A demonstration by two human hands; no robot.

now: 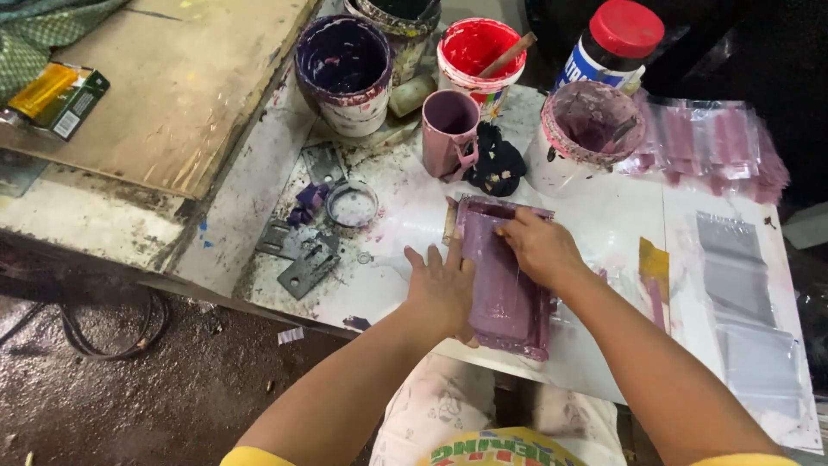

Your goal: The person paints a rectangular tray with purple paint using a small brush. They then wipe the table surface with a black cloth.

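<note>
**Frame pinned flat on the table**

The purple printing frame (504,276) is pressed onto the white table (604,216) near its front edge: steadied by the flat, open left hand (442,289), while the right hand (539,248) is curled over its upper end, apparently holding something unseen.

I am wearing a top with short yellow sleeves; their hems are just showing at the near edge, one on each upper arm. Between them, at the near middle, the front of my top is showing a colourful print in green, red and blue on yellow. My forearms are bare from the sleeves out to my left hand (442,289) and my right hand (539,248), and I am wearing no gloves, rings, watch or bands. Over my lap I am wearing pale cloth, whitish with faint pinkish smudges and stains.
</note>
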